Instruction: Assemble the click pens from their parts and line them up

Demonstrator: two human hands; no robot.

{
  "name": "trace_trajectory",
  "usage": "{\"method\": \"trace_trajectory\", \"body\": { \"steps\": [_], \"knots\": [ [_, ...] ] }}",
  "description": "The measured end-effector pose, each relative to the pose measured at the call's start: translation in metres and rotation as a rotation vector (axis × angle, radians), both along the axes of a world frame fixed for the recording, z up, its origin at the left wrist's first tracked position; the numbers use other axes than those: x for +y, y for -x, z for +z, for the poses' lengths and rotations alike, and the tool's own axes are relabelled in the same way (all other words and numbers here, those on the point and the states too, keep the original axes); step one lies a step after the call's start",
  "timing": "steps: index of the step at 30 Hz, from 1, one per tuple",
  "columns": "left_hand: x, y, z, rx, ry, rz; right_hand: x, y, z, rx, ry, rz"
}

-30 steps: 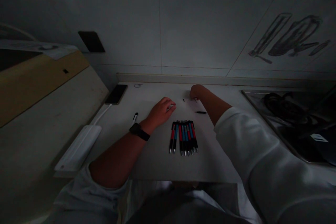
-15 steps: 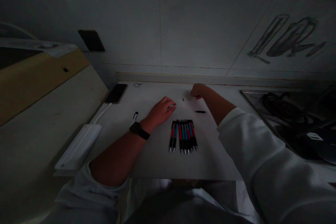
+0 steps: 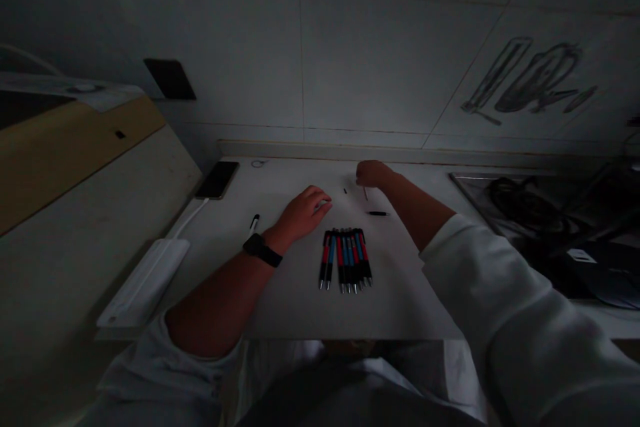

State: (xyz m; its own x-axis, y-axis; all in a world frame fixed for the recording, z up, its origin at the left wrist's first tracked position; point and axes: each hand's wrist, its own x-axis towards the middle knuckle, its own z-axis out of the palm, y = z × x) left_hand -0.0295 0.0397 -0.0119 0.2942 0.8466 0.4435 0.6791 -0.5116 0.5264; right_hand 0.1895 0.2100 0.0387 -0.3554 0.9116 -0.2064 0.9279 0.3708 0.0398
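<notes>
My left hand [image 3: 305,212] rests on the white tabletop [image 3: 295,307], fingers loosely bent, thumb apart from them, nothing visible in its grasp. Just to its right and nearer me lies a row of several red and blue pens [image 3: 346,260] with black grips, silver tips towards me. Farther back, my right hand [image 3: 371,174] is closed, its fingertips mostly hidden. A thin reddish stick [image 3: 365,193] sticks out below those fingers. A short black pen part [image 3: 377,213] lies nearer me, and a tiny dark piece [image 3: 345,191] lies to the left of that hand.
Left of my wrist lies a white-and-black marker-like item [image 3: 254,223]. A phone [image 3: 219,180] and a white power strip [image 3: 145,283] line the left side, beside a large box-like unit [image 3: 100,193]. A metal-rimmed hob or sink area [image 3: 480,181] with dark items is on the right.
The whole view has shifted slightly. My right hand has turned a little, and the thin stick below it now shows more clearly. My left hand and the pen row stay put.
</notes>
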Motion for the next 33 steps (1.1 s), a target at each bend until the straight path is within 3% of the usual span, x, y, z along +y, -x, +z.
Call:
{"method": "trace_trajectory", "body": {
  "steps": [4, 7, 14, 18, 22, 25, 29, 33],
  "knots": [
    [0.0, 0.0, 0.001, 0.003, -0.004, 0.006, -0.011, 0.001, -0.003, 0.05, 0.033, 0.26],
    [0.0, 0.0, 0.001, 0.007, -0.009, 0.006, -0.014, 0.005, -0.011, 0.051, 0.035, 0.366],
    [0.0, 0.0, 0.0, 0.0, -0.013, 0.0, -0.005, 0.013, -0.029, 0.114, -0.039, 0.375],
    [-0.001, 0.0, 0.002, 0.001, -0.015, -0.004, -0.011, 0.009, -0.021, 0.166, -0.036, 0.365],
    [-0.002, 0.0, 0.005, 0.004, -0.03, 0.001, -0.03, -0.019, 0.001, 0.315, -0.13, 0.336],
    [-0.003, 0.0, 0.005, 0.006, -0.032, 0.007, -0.054, -0.052, 0.008, 0.282, -0.184, 0.261],
    [-0.003, -0.001, 0.004, 0.016, -0.019, 0.001, -0.087, -0.084, -0.008, 0.157, -0.114, 0.185],
    [-0.004, -0.001, 0.005, 0.023, -0.005, 0.016, -0.104, -0.086, -0.02, 0.161, -0.102, 0.211]
  ]
}}
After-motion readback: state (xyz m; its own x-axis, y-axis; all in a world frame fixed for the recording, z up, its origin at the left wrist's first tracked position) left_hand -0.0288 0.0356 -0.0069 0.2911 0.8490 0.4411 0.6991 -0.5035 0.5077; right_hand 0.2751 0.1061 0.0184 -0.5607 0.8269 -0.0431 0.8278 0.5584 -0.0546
